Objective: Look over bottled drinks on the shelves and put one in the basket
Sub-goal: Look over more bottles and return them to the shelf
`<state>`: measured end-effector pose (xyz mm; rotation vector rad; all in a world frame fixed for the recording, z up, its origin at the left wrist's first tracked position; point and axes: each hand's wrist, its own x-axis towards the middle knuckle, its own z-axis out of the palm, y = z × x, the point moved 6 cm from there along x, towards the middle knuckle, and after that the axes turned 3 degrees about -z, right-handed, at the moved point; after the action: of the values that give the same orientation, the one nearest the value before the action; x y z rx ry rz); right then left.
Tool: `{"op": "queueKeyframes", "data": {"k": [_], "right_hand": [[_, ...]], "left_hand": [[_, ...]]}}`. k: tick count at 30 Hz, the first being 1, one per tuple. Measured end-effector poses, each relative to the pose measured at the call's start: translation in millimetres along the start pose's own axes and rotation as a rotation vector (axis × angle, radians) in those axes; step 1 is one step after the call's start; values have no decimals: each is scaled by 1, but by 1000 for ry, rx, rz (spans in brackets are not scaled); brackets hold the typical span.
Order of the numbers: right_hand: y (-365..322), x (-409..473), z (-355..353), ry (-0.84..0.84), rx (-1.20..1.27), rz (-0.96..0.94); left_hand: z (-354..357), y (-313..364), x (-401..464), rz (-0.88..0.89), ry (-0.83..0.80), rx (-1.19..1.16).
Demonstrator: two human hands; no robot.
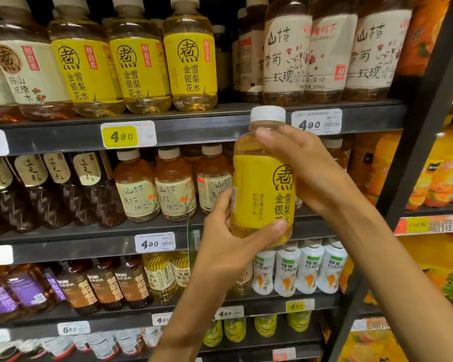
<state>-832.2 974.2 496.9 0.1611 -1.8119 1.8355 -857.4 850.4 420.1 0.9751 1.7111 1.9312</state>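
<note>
A bottle (263, 184) with a yellow label and white cap stands upright in mid-air at centre right of the frame, in front of the shelves (194, 129), held by both hands. The left hand (228, 239) grips it from below: its thumb lies across the lower front just under the label, and its fingers curl round the left side. The right hand (309, 171) grips it from the right, thumb pressed on the shoulder just below the cap and palm behind the label. So each grip is closed round the bottle, one low and one high.

The label carries a round brown seal with the character 煮 and the writing 金银花雪梨水, its last characters partly hidden by the left thumb; the small print beside it is too fine to read.

In the upper left, three like bottles (139, 66) stand in a row on the top shelf, with the same seal and a red strip reading 好自在. Right of them, cream-labelled bottles (288, 58) read 山楂 and 玫瑰, with 500mL on one. On the middle shelf, amber bottles (175, 189) read 山楂 and 陳皮. White bottles (311, 267) stand lower right, behind the left wrist. Price tags (128, 134) on the shelf edges read 4.90; one at lower left reads 6.50.
</note>
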Motion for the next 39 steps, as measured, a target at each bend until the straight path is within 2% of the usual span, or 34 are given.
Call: {"op": "queueKeyframes", "data": {"k": [2,5,9,11,14,17,19,22,26,28,30,33,36,39], "right_hand": [[-4,0,1,-11,88,-11],[-9,1,4,-87,228,-36],[-15,-2,13,-231,272,-99],[-17,-2,12,-208,238,-108],[-23,-3,1,-64,58,-157],[-20,-7,0,-42,-47,-187],[-18,-8,1,-18,-91,-209],[-22,-10,2,-37,-71,-218],[-28,-11,4,-124,30,-186],[-28,-11,6,-162,71,-169],[-27,-10,9,-182,108,-143],[-26,-9,7,-125,102,-131],[-23,-8,6,-80,18,-130],[-21,-7,8,-7,-89,-141]], "left_hand": [[0,-1,0,10,-36,-83],[1,-2,0,-64,-141,-280],[7,-3,0,-90,-278,-436],[6,-1,-1,-65,-225,-356],[3,8,-1,24,-72,-218],[-5,19,2,164,88,-90],[-5,21,4,198,120,-36],[-1,16,5,159,24,-9],[3,8,3,15,-199,-126],[5,8,-1,-1,-253,-184],[5,9,-4,13,-219,-201],[4,11,-5,56,-66,-172],[-1,19,-3,142,129,-95],[-1,19,-1,156,185,-3]]}}
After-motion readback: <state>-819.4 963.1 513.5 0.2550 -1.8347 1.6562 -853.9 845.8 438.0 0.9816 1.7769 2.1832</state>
